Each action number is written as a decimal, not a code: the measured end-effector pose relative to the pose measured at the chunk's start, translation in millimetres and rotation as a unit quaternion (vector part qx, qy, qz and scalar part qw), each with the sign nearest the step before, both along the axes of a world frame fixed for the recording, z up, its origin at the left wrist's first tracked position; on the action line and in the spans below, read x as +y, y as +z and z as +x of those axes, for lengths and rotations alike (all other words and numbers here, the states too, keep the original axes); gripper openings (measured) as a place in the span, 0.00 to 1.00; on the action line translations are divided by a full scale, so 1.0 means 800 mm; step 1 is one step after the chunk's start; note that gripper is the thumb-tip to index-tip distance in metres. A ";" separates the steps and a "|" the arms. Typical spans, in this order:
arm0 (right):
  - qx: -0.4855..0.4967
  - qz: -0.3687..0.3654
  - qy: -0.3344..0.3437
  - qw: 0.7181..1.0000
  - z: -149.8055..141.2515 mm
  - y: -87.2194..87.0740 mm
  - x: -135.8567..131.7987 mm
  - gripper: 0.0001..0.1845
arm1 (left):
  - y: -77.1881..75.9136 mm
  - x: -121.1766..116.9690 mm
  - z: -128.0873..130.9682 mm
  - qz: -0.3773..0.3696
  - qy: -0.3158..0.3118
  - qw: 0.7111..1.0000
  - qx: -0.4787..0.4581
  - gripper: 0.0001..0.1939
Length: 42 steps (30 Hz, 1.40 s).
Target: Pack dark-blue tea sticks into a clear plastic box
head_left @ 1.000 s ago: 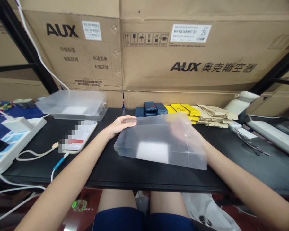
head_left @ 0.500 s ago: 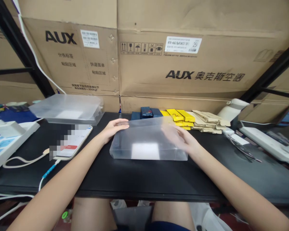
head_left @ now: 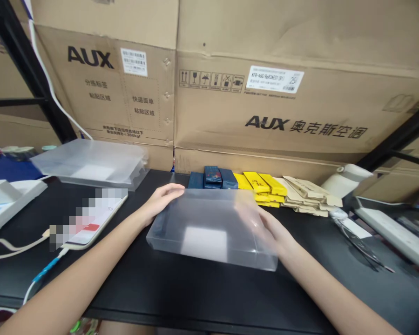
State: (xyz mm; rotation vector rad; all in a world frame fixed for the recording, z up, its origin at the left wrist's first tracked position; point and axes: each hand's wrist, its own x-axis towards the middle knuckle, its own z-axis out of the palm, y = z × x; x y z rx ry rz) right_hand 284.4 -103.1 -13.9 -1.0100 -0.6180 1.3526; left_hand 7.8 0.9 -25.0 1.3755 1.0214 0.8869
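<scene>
A frosted clear plastic box (head_left: 206,211) is between my two hands over the black table, its front edge slanting down to the right. A bright white rectangle shows on its front part; whether it is a label or a reflection I cannot tell. My left hand (head_left: 164,199) grips the box's far left side, with its fingers over the rear corner. At the right side my right hand (head_left: 265,225) holds the box, its fingers partly blurred and partly seen through the plastic.
Behind the box lie dark blue packets (head_left: 212,177), yellow packets (head_left: 265,186) and flat beige packets (head_left: 309,193). More clear boxes (head_left: 91,160) sit at the back left, near a phone (head_left: 97,223) on a cable. Glasses-like dark wires (head_left: 359,244) and a power strip (head_left: 394,228) are rightward.
The view has shifted, so the table sits lower in the picture. The plastic box has turned slightly, its right front corner now lower. Both hands stay on it.
</scene>
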 end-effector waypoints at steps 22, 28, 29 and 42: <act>-0.039 -0.027 -0.196 0.979 0.042 -0.025 0.016 0.08 | 0.001 -0.003 0.010 0.029 -0.026 0.999 0.031 0.17; -0.053 -0.025 -0.202 0.978 0.049 -0.029 0.017 0.13 | 0.003 0.001 0.011 0.007 -0.036 0.999 -0.001 0.21; -0.056 -0.024 -0.205 0.977 0.049 -0.029 0.017 0.14 | 0.002 0.003 0.011 0.009 -0.036 0.999 -0.003 0.21; -0.106 0.022 -0.227 0.968 0.040 -0.024 0.015 0.16 | -0.014 0.031 0.002 -0.003 0.091 0.995 -0.047 0.20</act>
